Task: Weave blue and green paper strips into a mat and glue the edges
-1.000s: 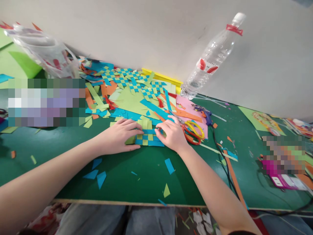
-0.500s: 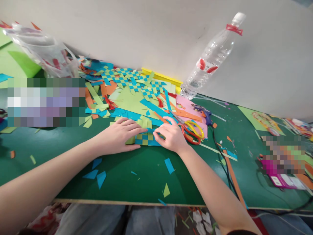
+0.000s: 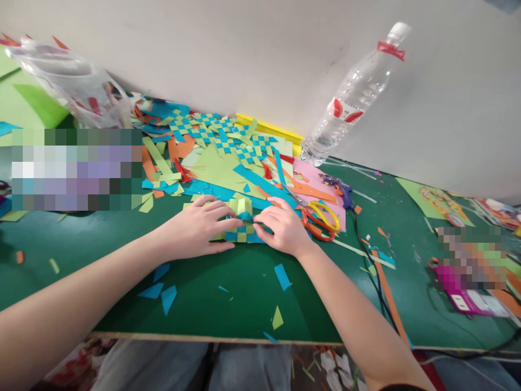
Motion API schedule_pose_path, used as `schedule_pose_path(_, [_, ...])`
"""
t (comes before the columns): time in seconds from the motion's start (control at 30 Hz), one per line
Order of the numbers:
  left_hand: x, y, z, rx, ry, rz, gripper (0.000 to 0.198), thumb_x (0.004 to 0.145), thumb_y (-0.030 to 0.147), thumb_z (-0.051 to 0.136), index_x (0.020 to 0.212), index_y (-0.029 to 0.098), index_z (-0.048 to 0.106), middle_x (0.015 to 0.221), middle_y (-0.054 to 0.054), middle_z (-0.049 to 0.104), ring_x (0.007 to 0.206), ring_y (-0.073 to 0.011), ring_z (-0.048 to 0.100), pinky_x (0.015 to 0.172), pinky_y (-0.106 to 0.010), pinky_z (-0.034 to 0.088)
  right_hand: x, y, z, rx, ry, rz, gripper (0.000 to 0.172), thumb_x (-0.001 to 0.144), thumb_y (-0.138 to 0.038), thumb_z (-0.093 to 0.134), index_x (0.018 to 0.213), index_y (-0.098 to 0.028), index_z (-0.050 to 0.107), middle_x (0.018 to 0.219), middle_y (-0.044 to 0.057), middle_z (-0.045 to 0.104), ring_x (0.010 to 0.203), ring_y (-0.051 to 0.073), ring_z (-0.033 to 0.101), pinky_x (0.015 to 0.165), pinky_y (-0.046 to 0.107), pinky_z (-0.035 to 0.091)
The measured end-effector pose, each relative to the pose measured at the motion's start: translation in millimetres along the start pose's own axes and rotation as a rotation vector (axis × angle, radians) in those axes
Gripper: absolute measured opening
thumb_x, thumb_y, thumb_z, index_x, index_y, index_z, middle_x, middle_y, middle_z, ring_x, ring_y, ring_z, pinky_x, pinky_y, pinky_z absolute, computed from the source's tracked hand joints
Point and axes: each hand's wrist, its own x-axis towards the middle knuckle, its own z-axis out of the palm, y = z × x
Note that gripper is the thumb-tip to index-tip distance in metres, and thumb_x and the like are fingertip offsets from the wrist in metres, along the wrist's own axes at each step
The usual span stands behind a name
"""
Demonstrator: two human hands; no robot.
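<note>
A small piece of blue and yellow-green paper weaving point(image 3: 241, 237) lies flat on the table between my two hands. My left hand point(image 3: 199, 225) rests over its left side, fingers outstretched and thumb apart, with the forefinger tip near a blue paper strip point(image 3: 245, 216). That strip bows up slightly across the weave. My right hand point(image 3: 281, 225) pinches its right end between thumb and forefinger; the fingers partly hide the grip. Yellow-green strips point(image 3: 241, 205) stick out at the weave's far side.
Red and yellow-handled scissors point(image 3: 319, 220) lie right of my right hand. Behind are finished woven pieces point(image 3: 215, 133), red tassels point(image 3: 183, 172) and a tilted water bottle point(image 3: 345, 103). Blue scraps point(image 3: 168, 298) lie near the table's front edge. A black cable point(image 3: 376, 271) runs at right.
The blue strip now bows upward more between my hands. My left fingertips have shifted slightly, and my right fingers have moved a little left along the strip.
</note>
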Motion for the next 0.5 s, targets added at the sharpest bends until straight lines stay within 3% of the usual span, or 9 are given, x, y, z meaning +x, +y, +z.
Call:
schedule_pose_path(0.37, [-1.4,-0.7,3.0,0.051,-0.031,0.01,0.047,0.093,0.052,0.047,0.132,0.026,0.054,0.121,-0.01,0.064,0.11,-0.029,0.057,0.098,-0.047,0.038,-1.2,0.8,1.2,0.002,-0.004,0.006,0.018,0.093,-0.026,0.048,0.092,-0.021,0.065,0.085,0.002,0.073,0.081,0.016,0.066,0.106,0.047,0.039])
schedule_pose_path(0.5, [0.0,0.0,1.2,0.024,-0.023,0.004,0.048,0.093,0.052,0.047,0.132,0.025,0.054,0.121,-0.01,0.064,0.11,-0.0287,0.058,0.098,-0.047,0.037,-0.2,-2.0,-2.7,-0.06,0.089,0.03,0.019,0.093,-0.024,0.047,0.106,-0.021,0.061,0.098,0.004,0.073,0.093,0.018,0.066,0.105,0.045,0.04])
